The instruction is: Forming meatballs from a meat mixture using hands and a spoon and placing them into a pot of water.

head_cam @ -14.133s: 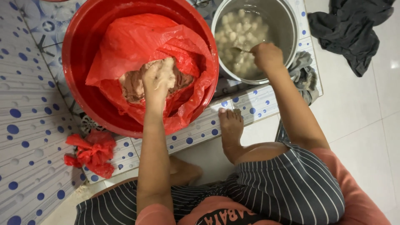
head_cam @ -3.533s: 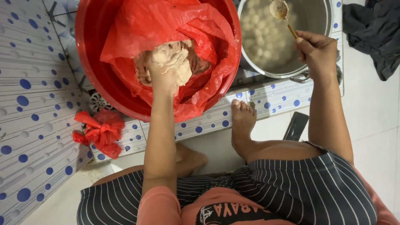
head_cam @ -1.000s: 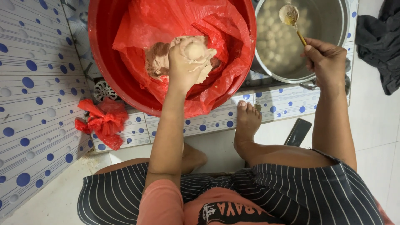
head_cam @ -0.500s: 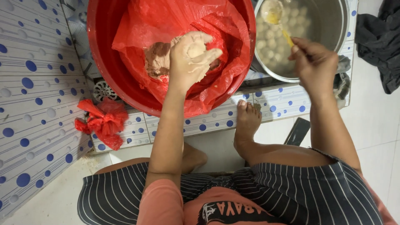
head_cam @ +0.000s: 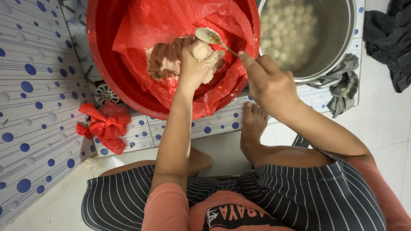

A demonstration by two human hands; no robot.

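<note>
Pale paste ball (head_cam: 200, 49) squeezed above left fingers (head_cam: 204, 68), spoon (head_cam: 208, 36) touching it

Pale paste ball (head_cam: 200, 50): rounded, smooth, squeezed up out of the left hand's fist, sits over the paste mass. Spoon (head_cam: 208, 36): metal, bowl smeared with paste, touching top of the ball, handle angled down-right into the right hand. Paste mass (head_cam: 165, 60): pinkish-brown, lumpy, lying in the red plastic liner (head_cam: 154, 21) inside the red tub (head_cam: 100, 51).

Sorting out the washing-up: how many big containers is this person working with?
2. A red basin, lined with a red bag, sits under the left hand; a metal pot of pale balls stands right of it. Others may lie out of view.
</note>
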